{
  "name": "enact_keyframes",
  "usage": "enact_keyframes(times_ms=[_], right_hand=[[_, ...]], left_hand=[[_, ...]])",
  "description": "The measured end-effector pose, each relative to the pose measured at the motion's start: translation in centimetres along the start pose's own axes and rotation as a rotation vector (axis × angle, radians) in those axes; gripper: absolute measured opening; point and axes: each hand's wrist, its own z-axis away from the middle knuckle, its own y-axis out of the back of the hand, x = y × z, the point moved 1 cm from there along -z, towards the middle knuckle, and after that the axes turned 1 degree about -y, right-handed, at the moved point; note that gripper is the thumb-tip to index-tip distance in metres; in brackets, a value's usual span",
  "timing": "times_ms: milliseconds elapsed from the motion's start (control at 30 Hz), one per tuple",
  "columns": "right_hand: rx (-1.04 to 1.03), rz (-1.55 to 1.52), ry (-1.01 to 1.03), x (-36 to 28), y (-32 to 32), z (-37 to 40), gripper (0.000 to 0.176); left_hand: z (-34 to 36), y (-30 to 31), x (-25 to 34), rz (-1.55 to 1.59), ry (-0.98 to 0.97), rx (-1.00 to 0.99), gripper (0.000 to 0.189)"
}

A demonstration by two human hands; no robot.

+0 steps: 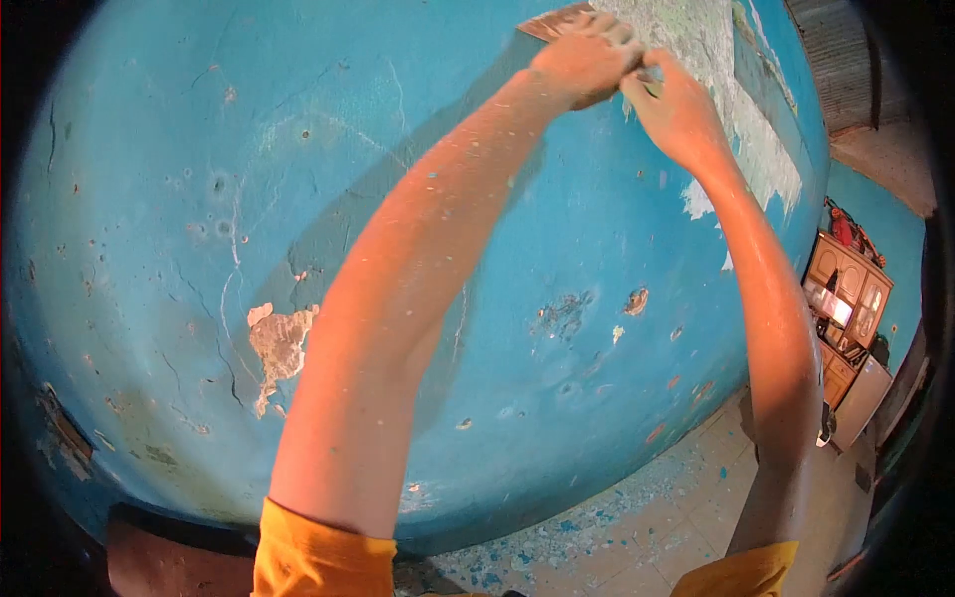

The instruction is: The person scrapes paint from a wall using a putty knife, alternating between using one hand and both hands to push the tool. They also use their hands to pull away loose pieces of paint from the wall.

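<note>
Many chips [637, 301], blue wall [557, 219] (pale patches [761, 159]); left grip [594, 65] closed on flat blade [550, 22], right grip [676, 107] unclear.

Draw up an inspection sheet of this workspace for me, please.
Surface: blue wall, cracked and pitted; large pale patch where paint is missing.
Job's things: flat tool at the wall, partly covered.
Clutter: blue flakes scattered on the tiled floor.
Hands: left hand grips the flat tool; right hand close beside it, grip unclear.
Cables: nothing seen.
Surroundings: wooden cabinet far right; corrugated sheeting above.
</note>
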Motion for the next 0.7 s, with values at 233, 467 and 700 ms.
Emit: enact_keyframes(times_ms=[233,467,700], right_hand=[[-0.176,-0.259,-0.141,7.4,0.5,1.1,0.032],[-0.165,-0.305,-0.05,10.0,-3.5,-1.2,0.035],[0.04,-0.51,0.211,7.9,-7.7,-5.3,0.044]], left_hand=[[-3.0,-2.9,4.4,0.108,0.097,-0.43,0.028],[-3.2,-5.7,2.8,-0.108,-0.015,-0.416,0.026],[-3.1,-4.3,-3.3,-0.205,0.126,-0.472,0.03]])
